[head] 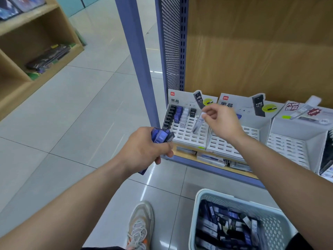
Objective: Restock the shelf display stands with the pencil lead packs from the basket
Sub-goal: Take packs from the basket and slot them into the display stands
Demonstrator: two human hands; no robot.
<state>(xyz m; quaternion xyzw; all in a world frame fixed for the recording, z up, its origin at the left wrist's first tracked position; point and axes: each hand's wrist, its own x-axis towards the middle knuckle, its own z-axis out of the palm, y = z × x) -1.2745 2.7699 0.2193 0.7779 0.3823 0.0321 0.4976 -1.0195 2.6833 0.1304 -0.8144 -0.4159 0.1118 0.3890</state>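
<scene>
**Right hand poised to slot one lead pack into the left-most stand**

The right hand (pixel 222 121) seems, through motion blur, to pinch the top end of a slim translucent-white plastic pencil lead pack (pixel 197 124) over the white slotted cardboard display stand (pixel 185 135). Its long axis is near upright but tilted, lower end toward the empty slots. The left hand (pixel 142 148) grips a fistful of blue and black packs (pixel 162 135) beside the stand's front corner. More lie jumbled in the pale perforated plastic basket (pixel 192 230). The packs look light, stiff and smooth (likely slippery), so pinching the narrow sides near the top should leave the bottom free.
</scene>
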